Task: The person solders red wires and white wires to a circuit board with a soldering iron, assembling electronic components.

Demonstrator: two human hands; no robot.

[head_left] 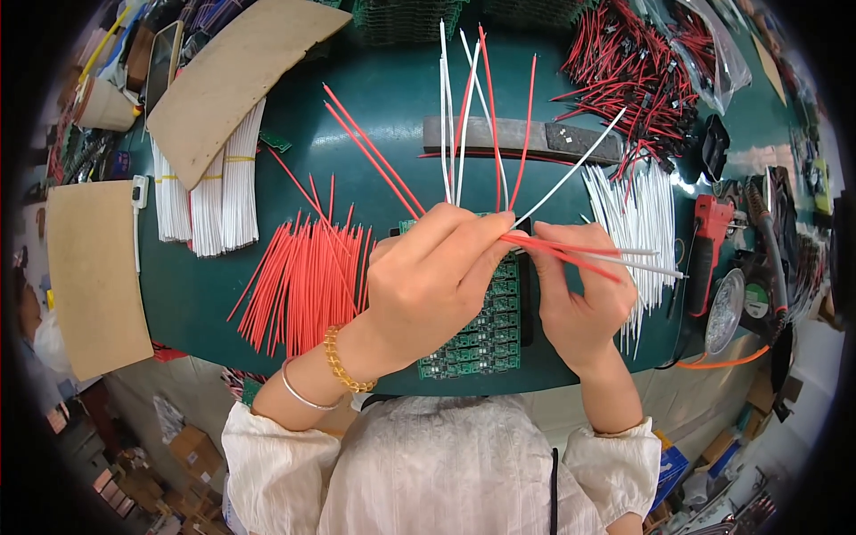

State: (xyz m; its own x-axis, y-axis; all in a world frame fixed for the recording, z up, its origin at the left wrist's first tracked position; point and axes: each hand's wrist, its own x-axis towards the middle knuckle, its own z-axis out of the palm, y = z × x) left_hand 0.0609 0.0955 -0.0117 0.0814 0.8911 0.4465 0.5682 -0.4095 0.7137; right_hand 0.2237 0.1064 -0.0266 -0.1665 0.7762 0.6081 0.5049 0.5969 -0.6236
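My left hand [432,281] is closed in a pinch on several thin red and white wires. Some of these, such as a red wire [493,116] and a white wire [572,169], fan out away from me above the fingers. My right hand [584,299] meets it at the fingertips, its fingers curled, with another few red and white wires [588,252] running rightward across them. Beneath both hands lies a green circuit board panel [477,348], partly hidden by the left hand. Left of it spreads a pile of red wires [299,281]; to the right, a pile of white wires [642,245].
Bundled white wires [223,209] lie under a brown board [241,80] at the back left. A grey bar [490,135] rests behind my hands. Red and black leads [633,80] heap at the back right, beyond a red-handled tool [709,254] and a clear dish [724,312].
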